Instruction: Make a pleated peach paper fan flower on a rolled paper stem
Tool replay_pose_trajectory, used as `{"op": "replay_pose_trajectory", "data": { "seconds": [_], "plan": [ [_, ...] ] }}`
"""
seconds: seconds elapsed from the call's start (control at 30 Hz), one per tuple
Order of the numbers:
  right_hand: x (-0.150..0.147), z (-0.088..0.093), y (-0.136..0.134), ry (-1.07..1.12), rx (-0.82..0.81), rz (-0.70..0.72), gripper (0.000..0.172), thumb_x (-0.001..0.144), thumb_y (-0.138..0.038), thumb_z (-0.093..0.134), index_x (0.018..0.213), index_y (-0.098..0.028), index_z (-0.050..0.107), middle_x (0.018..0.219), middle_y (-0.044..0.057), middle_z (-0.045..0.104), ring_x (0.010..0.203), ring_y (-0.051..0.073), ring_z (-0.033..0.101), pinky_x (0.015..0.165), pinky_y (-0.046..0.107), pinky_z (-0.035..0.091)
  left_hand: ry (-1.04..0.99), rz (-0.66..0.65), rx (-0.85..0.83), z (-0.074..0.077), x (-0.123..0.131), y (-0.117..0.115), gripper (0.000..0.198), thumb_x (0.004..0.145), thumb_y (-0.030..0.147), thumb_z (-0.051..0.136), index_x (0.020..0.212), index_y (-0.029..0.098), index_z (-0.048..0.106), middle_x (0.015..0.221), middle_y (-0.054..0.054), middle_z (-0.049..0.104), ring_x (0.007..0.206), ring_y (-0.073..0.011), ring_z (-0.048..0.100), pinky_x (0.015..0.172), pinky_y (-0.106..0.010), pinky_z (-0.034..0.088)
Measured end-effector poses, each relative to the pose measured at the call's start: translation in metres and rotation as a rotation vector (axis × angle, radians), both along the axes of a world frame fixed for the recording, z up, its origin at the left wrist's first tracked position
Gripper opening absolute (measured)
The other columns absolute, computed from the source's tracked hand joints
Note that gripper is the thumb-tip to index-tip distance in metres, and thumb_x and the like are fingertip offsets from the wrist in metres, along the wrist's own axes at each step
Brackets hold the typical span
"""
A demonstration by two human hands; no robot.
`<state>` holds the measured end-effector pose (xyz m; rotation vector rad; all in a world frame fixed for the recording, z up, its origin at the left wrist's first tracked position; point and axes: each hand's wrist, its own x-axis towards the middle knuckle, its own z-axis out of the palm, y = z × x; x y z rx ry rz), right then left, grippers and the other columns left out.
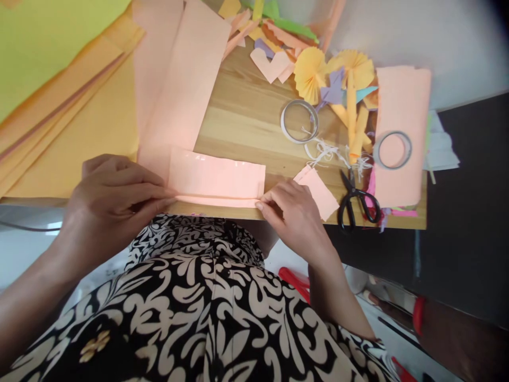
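Observation:
A pink paper strip (217, 176) lies at the table's front edge, with a narrow fold along its near side. My left hand (115, 199) pinches the left end of that fold between thumb and fingers. At the right end, my right hand (292, 215) pinches the fold between thumb and forefinger. Just beyond my right hand is a small pink paper square (319, 193), partly covered by it. Larger pink sheets (186, 69) lie behind the strip's left part.
Black scissors (358, 204) lie at the front right. Tape rolls (299, 121) (393, 150), white string (326, 152), yellow paper fans (310, 74) and pink hearts (270, 64) are behind. Yellow sheets (103, 116) cover the wooden table's (238, 111) left side.

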<state>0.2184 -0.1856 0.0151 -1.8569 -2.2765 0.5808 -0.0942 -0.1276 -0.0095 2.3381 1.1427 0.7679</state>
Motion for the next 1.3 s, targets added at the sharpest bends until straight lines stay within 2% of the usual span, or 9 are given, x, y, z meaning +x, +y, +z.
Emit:
{"op": "replay_pose_trajectory", "data": {
  "seconds": [0.3,0.43,0.53,0.6,0.67,0.77,0.9,1.1,1.3],
  "plan": [
    [-0.001,-0.006,-0.004,0.062,0.106,-0.051,0.024,0.098,-0.029,0.060,0.075,-0.023,0.055,0.077,0.001,0.064,0.078,0.020,0.057,0.073,0.035,0.034,0.040,-0.067,-0.004,0.004,-0.001,0.005,0.014,0.099,0.022,0.067,0.087,0.026,0.073,0.085,0.001,0.075,0.079,-0.0176,0.061,0.085,-0.043,0.038],
    [0.007,-0.004,-0.014,0.040,0.134,-0.163,0.001,0.094,-0.025,0.064,0.094,-0.024,0.064,0.082,0.001,0.069,0.079,0.022,0.062,0.074,0.038,0.042,0.034,-0.097,0.002,0.002,-0.004,0.008,0.014,0.098,0.023,0.068,0.086,0.027,0.073,0.086,0.001,0.076,0.078,-0.0179,0.062,0.086,-0.042,0.038],
    [0.004,-0.001,-0.023,0.024,0.321,-0.217,0.014,0.096,-0.022,0.063,0.109,-0.025,0.066,0.097,0.006,0.073,0.092,0.025,0.067,0.082,0.041,0.048,0.041,-0.108,0.028,0.002,-0.003,0.008,0.014,0.098,0.021,0.068,0.086,0.025,0.074,0.086,0.000,0.075,0.078,-0.0182,0.061,0.085,-0.042,0.038],
    [-0.008,-0.001,-0.026,0.061,0.447,-0.146,0.018,0.098,-0.020,0.062,0.114,-0.026,0.067,0.105,0.008,0.075,0.099,0.025,0.068,0.089,0.042,0.050,0.045,-0.110,0.066,0.002,-0.001,0.007,0.014,0.098,0.018,0.067,0.087,0.024,0.074,0.086,-0.001,0.075,0.077,-0.0181,0.060,0.085,-0.043,0.037],
    [-0.025,-0.006,-0.025,0.111,0.512,-0.005,0.021,0.099,-0.017,0.062,0.116,-0.026,0.068,0.108,0.007,0.076,0.101,0.024,0.068,0.092,0.041,0.049,0.051,-0.100,0.120,0.002,0.000,0.006,0.014,0.097,0.016,0.067,0.086,0.023,0.074,0.085,-0.002,0.074,0.075,-0.0174,0.057,0.084,-0.042,0.037],
    [-0.054,-0.019,-0.016,0.144,0.528,0.160,0.021,0.101,-0.017,0.061,0.118,-0.025,0.070,0.109,0.004,0.077,0.103,0.021,0.066,0.093,0.038,0.047,0.069,-0.093,0.210,0.000,0.000,0.005,0.013,0.096,0.015,0.069,0.087,0.023,0.074,0.084,-0.002,0.074,0.074,-0.0170,0.054,0.085,-0.042,0.037],
    [-0.079,-0.033,-0.001,0.109,0.502,0.230,0.023,0.104,-0.017,0.057,0.121,-0.024,0.071,0.110,0.004,0.076,0.104,0.020,0.061,0.093,0.036,0.041,0.081,-0.114,0.311,-0.005,-0.002,0.005,0.012,0.095,0.014,0.070,0.092,0.026,0.072,0.086,-0.001,0.074,0.081,-0.0186,0.059,0.094,-0.044,0.039],
    [-0.085,-0.039,0.004,0.084,0.488,0.219,0.021,0.105,-0.019,0.055,0.113,-0.024,0.074,0.100,0.003,0.076,0.095,0.019,0.060,0.083,0.034,0.041,0.150,-0.120,0.339,-0.007,-0.004,0.007,0.017,0.099,0.018,0.065,0.091,0.032,0.070,0.087,0.003,0.075,0.084,-0.0186,0.062,0.102,-0.043,0.038],
    [-0.054,-0.038,-0.015,0.051,0.498,0.074,0.018,0.103,-0.021,0.060,0.105,-0.027,0.076,0.096,0.002,0.077,0.092,0.019,0.064,0.080,0.036,0.044,0.071,-0.162,0.320,-0.011,-0.009,0.010,0.013,0.095,0.016,0.070,0.094,0.029,0.070,0.087,0.002,0.073,0.082,-0.0182,0.059,0.100,-0.043,0.040]
  ]
}}
